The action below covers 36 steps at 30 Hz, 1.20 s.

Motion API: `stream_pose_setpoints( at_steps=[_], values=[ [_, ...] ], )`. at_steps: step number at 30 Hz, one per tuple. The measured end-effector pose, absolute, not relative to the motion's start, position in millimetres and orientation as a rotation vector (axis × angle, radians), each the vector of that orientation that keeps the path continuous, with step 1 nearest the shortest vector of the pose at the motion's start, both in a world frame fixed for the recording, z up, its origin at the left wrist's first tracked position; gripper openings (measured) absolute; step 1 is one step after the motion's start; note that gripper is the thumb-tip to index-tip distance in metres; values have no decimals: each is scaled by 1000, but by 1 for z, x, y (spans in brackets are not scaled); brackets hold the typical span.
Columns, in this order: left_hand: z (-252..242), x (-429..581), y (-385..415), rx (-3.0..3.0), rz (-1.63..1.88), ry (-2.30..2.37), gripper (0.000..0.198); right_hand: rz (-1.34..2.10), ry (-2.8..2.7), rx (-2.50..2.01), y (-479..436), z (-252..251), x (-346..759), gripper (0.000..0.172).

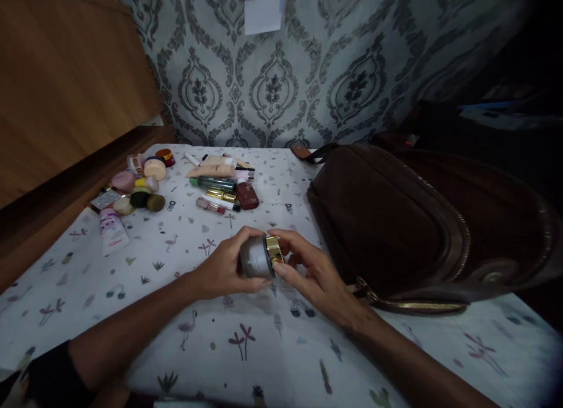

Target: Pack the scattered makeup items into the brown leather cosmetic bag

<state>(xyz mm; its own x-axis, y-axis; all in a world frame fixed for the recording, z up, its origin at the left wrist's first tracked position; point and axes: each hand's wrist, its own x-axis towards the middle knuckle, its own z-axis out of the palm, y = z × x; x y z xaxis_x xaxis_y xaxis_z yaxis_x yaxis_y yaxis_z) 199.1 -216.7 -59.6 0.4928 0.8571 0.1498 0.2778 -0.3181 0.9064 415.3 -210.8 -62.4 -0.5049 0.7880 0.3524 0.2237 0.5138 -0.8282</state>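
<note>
A rounded grey bottle point(255, 258) with a shiny gold cap point(274, 249) is tilted on its side above the printed cloth, its cap pointing right. My left hand point(226, 264) wraps round the body of this bottle, thumb on the near side. The fingers and thumb of my right hand point(310, 273) close on the gold cap. The cap sits against the bottle's neck; I cannot tell whether it is loose. Lettering on the bottle is too small to read.
Tubes, lipsticks and a dark red bottle point(247, 195) lie in a group beyond my hands. Jars, sponges and a pink-and-white tube point(113, 231) are bunched at the left. A large brown leather bag point(387, 220) stands on the right. A wooden cabinet point(74, 74) borders the left; patterned wall behind.
</note>
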Motion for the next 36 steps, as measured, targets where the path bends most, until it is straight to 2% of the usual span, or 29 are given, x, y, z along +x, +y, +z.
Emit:
stream_pose_setpoints(
  at_steps=[4,14,19,24,30,33,36],
  values=[
    [-64,203,-221,2002,858,1105,65,1027,-1967,-892,-211,-60,413,33],
    [-67,206,-222,2043,814,1187,68,1200,-1893,-991,-213,-54,411,37],
    [-68,206,-222,2092,825,1196,72,1314,-1821,-1032,-212,-55,409,44],
    [-68,208,-224,2098,804,1239,74,1570,-1659,-1067,-208,-60,406,57],
    [-65,212,-223,2031,744,1295,62,1770,-1509,-1063,-200,-65,407,71],
    [-67,211,-220,1991,732,1301,40,1836,-1496,-1077,-198,-64,409,73],
    [-69,210,-217,2009,757,1244,15,1897,-1440,-1092,-199,-64,410,67]
  ],
)
